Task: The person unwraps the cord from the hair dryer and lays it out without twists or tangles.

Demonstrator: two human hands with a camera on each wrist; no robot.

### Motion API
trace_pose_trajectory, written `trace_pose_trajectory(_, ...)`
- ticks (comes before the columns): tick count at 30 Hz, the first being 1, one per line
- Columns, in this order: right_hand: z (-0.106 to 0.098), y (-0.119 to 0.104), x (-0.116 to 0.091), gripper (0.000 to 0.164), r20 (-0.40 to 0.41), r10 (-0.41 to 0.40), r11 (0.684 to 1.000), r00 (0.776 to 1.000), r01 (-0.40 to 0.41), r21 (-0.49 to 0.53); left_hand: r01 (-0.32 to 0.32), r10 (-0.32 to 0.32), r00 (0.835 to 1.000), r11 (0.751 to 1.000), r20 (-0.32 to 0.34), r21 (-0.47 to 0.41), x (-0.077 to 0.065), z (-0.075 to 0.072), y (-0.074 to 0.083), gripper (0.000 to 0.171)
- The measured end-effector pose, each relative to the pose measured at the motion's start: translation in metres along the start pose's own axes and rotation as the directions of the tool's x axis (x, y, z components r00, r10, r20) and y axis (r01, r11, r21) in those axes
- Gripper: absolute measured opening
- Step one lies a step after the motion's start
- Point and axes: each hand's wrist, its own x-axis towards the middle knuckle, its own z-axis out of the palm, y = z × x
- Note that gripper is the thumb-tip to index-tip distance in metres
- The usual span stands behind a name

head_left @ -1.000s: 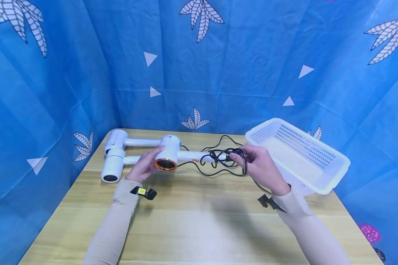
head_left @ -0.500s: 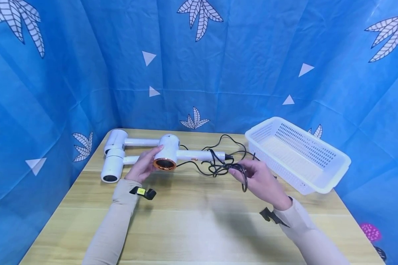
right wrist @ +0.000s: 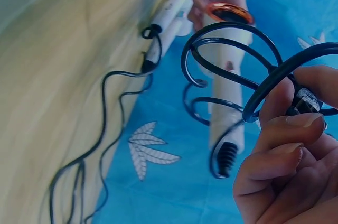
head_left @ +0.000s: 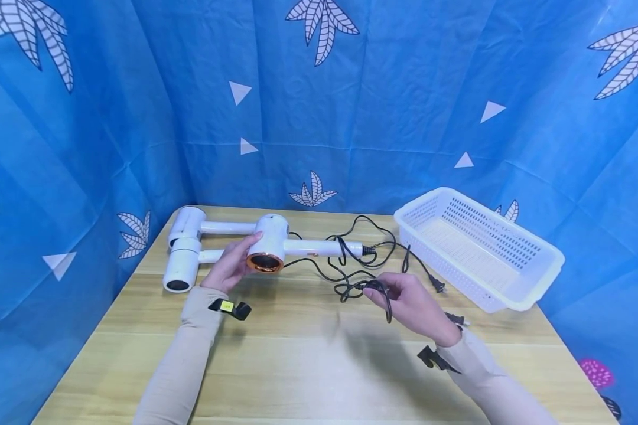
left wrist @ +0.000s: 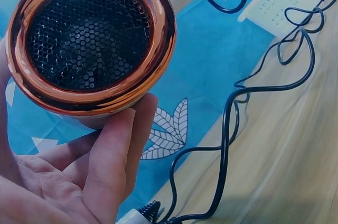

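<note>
My left hand (head_left: 227, 267) holds a white hair dryer (head_left: 272, 234) by its head, the handle pointing right. Its copper-ringed grille (left wrist: 90, 39) faces the left wrist camera. Farther right, my right hand (head_left: 410, 307) pinches a loosely coiled black cord (right wrist: 270, 85) between thumb and fingers. A short black piece with a printed label (right wrist: 306, 100) shows at those fingertips, partly hidden. From the base of the held dryer's handle, the cord curves down towards the right hand. Two more white hair dryers (head_left: 181, 270) lie side by side at the left, behind the left hand.
A white perforated basket (head_left: 550, 273) stands at the back right. Black cords trail across the wooden table (head_left: 308, 366), with one plug (head_left: 437, 284) in front of the basket and another (head_left: 455, 319) beside the right wrist. Blue patterned curtain (head_left: 383, 106) encloses the back and sides.
My right hand has drawn the coiled cord down towards the table's front, away from the dryer's handle. Plugs once hidden near that hand now show. The left hand and its dryer have hardly moved.
</note>
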Motion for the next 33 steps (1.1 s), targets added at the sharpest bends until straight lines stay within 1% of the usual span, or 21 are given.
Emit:
trace_pose_trajectory(4,0.005,0.009,0.001,0.012,0.031,0.02,1.0,0.999,-0.02,0.006,-0.006,0.006,1.0,1.0,-0.001,0.005,-0.001,0.001,0.0,0.05)
trace_pose_trajectory(9,0.01,0.023,0.004,0.011,0.044,0.009,1.0,0.999,-0.01,0.004,-0.007,0.007,1.0,1.0,0.003,-0.006,-0.002,0.001,0.0,0.047)
trace_pose_trajectory(15,0.011,0.04,0.008,0.022,0.032,0.011,0.999,0.999,-0.01,-0.044,-0.005,0.005,1.0,1.0,0.007,-0.011,-0.002,0.001,0.001,0.049)
trace_pose_trajectory(18,0.009,0.046,0.011,0.025,0.022,0.014,0.998,1.0,-0.013,-0.058,-0.007,0.007,1.0,1.0,0.013,-0.01,-0.002,0.002,0.002,0.051)
trace_pose_trajectory(22,0.007,0.055,0.015,0.023,0.024,0.035,0.997,0.999,-0.033,-0.076,-0.011,0.011,1.0,1.0,0.02,-0.006,-0.003,0.002,0.002,0.052)
trace_pose_trajectory(25,0.006,0.063,0.021,0.021,0.022,0.059,0.994,0.998,-0.057,-0.093,-0.013,0.013,1.0,1.0,0.025,-0.006,-0.003,0.003,0.002,0.051)
trace_pose_trajectory(29,0.0,0.071,0.027,0.018,-0.005,0.09,0.989,0.996,-0.09,-0.113,-0.015,0.015,0.999,1.0,0.028,-0.012,-0.004,0.004,0.001,0.047)
trace_pose_trajectory(33,-0.009,0.075,0.032,0.02,-0.021,0.118,0.99,0.993,-0.119,-0.08,-0.016,0.016,0.999,1.0,0.028,-0.022,-0.004,0.004,0.002,0.045)
